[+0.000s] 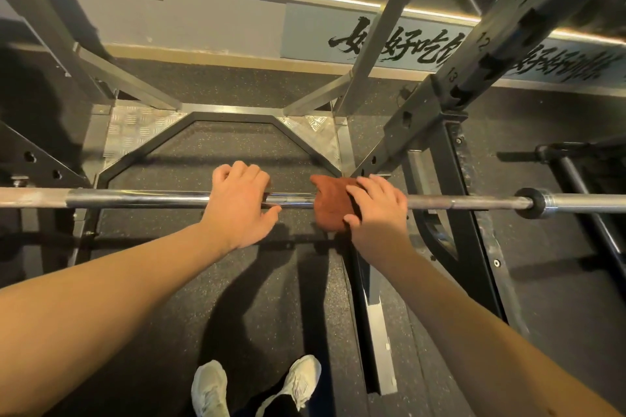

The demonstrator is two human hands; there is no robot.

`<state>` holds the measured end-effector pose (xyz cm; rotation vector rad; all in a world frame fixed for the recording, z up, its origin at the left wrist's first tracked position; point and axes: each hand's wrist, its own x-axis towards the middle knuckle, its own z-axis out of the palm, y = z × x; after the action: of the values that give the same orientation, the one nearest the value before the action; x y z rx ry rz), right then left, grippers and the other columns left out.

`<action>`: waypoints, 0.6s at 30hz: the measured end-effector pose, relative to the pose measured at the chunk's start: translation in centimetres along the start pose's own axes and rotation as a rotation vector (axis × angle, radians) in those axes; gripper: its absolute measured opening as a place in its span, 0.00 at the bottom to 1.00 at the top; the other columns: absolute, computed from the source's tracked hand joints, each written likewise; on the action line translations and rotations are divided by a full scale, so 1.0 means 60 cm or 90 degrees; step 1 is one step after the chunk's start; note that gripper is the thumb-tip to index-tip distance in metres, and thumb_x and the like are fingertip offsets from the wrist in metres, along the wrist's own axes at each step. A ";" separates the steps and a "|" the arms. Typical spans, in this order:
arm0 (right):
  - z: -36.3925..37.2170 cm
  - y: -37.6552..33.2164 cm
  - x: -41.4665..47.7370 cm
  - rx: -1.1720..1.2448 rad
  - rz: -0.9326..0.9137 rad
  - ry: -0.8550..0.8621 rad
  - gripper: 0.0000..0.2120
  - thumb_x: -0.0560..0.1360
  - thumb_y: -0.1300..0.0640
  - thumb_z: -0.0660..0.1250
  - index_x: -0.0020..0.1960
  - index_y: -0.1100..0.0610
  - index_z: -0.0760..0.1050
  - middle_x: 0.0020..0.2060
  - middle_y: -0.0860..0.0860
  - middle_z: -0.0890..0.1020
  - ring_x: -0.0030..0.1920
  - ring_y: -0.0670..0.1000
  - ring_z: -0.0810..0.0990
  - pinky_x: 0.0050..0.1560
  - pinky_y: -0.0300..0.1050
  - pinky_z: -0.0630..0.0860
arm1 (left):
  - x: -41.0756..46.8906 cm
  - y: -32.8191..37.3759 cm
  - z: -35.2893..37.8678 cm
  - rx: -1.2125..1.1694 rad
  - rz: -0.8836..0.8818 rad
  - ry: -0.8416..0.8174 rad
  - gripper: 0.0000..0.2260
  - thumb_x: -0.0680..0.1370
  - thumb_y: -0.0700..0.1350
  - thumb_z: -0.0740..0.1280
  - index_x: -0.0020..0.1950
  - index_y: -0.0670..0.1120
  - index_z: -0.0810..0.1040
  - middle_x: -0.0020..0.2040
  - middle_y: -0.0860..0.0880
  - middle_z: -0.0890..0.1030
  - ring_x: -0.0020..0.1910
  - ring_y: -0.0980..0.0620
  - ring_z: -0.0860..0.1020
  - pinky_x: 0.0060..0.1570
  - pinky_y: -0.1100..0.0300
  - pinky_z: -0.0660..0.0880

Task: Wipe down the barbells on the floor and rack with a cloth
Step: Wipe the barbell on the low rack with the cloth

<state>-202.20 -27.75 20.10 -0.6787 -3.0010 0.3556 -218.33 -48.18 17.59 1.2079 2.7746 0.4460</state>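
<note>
Overhead, left hand [238,203] grips the stiff, heavy barbell [135,198]; right hand [379,210] fingers wrap a soft cloth [333,210] round its slick shaft.

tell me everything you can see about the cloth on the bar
The cloth is a small rust-brown rag, soft and slightly fuzzy like terry or microfibre. It is bunched and draped over the barbell, hanging down on both sides of the shaft, just right of its middle. The right hand presses on its right part, fingers on top and thumb below. The left hand grips the bare bar beside it and does not touch it. It looks dry, though that is hard to judge.
</note>
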 end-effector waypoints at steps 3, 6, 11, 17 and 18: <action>0.010 -0.006 0.016 -0.019 0.106 -0.088 0.22 0.83 0.49 0.64 0.76 0.46 0.68 0.76 0.47 0.69 0.77 0.50 0.60 0.78 0.53 0.47 | -0.008 0.060 0.000 -0.101 -0.020 0.022 0.22 0.74 0.48 0.69 0.69 0.51 0.72 0.64 0.53 0.73 0.65 0.50 0.67 0.70 0.51 0.55; 0.011 -0.022 0.032 0.067 0.059 -0.103 0.21 0.82 0.53 0.64 0.75 0.52 0.72 0.74 0.51 0.73 0.75 0.54 0.67 0.77 0.48 0.54 | 0.003 0.136 0.005 -0.171 0.011 0.018 0.17 0.75 0.45 0.67 0.64 0.53 0.73 0.60 0.56 0.73 0.62 0.51 0.67 0.60 0.58 0.53; -0.016 0.000 0.015 0.179 0.076 -0.078 0.25 0.81 0.51 0.63 0.76 0.56 0.70 0.71 0.50 0.74 0.76 0.55 0.64 0.80 0.56 0.54 | 0.019 0.165 0.034 -0.155 0.034 -0.012 0.17 0.80 0.51 0.65 0.69 0.53 0.72 0.65 0.54 0.75 0.65 0.51 0.68 0.65 0.54 0.57; -0.004 0.087 0.009 -0.017 0.041 0.017 0.08 0.72 0.53 0.79 0.51 0.52 0.85 0.47 0.50 0.86 0.55 0.58 0.79 0.56 0.59 0.72 | 0.027 0.197 0.044 -0.029 0.056 -0.053 0.24 0.81 0.61 0.63 0.75 0.54 0.69 0.70 0.53 0.74 0.69 0.48 0.69 0.72 0.48 0.58; -0.006 0.089 0.016 -0.035 0.032 0.011 0.08 0.71 0.52 0.80 0.48 0.52 0.85 0.44 0.49 0.86 0.51 0.57 0.80 0.53 0.58 0.72 | 0.032 0.208 0.045 0.006 0.066 -0.068 0.25 0.82 0.61 0.61 0.77 0.53 0.67 0.71 0.53 0.73 0.70 0.48 0.68 0.73 0.48 0.58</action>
<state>-200.76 -22.56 19.22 -0.7594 -2.9914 0.2684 -210.35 -38.11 18.77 1.3398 2.6374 0.3646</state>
